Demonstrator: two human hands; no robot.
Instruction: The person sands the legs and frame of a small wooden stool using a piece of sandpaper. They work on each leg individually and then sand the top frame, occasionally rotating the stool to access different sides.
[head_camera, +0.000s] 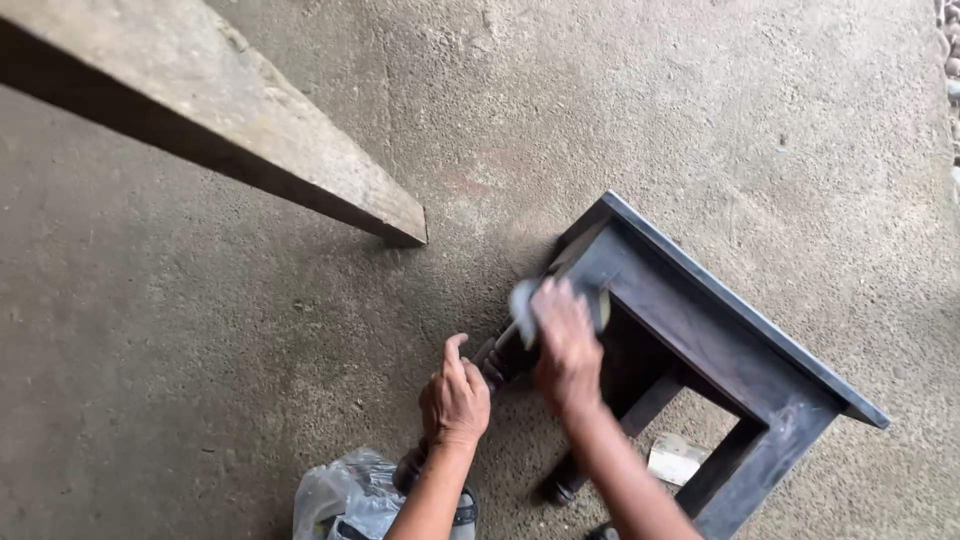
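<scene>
Stool (700, 340), dark and dusty, lies tipped on its side on the concrete floor (200, 330), its seat edge running toward 4 o'clock. Left hand (455, 398) has its grip clamped on a turned leg (497, 362); the stool body sits at its 2 o'clock. Right hand (566, 345) presses a pale, blurred pad (524, 300) against the frame, grip closed over it. Plank (220, 120) juts in from 10 o'clock. Plastic bag (345, 495) is cut off at 6 o'clock.
</scene>
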